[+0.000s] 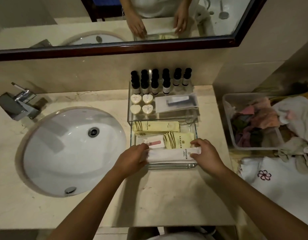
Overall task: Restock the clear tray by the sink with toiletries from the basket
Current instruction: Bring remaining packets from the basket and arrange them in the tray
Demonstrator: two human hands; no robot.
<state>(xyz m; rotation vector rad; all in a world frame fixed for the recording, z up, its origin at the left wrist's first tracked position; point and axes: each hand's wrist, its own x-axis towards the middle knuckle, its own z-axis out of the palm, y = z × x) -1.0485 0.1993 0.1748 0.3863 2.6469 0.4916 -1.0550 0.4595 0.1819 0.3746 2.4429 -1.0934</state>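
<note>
A clear tray (195, 131) stands on the counter right of the sink. Its back part holds several dark-capped bottles (155, 82), heart-shaped soaps (141, 104) and a frosted pouch (175, 103). Nearer lie yellow striped packets (155, 126) and a pink item (154, 142). At the front edge lies a stack of long white packets (168, 155). My left hand (132, 156) grips the stack's left end. My right hand (206, 152) pinches its right end. The plastic basket (227, 104) sits to the right.
A white sink (70, 153) with a chrome tap (18, 103) takes up the left of the counter. The basket holds crumpled cloths (260, 122). A white towel with a flower emblem (264, 175) lies at the right. A framed mirror (115, 49) hangs above.
</note>
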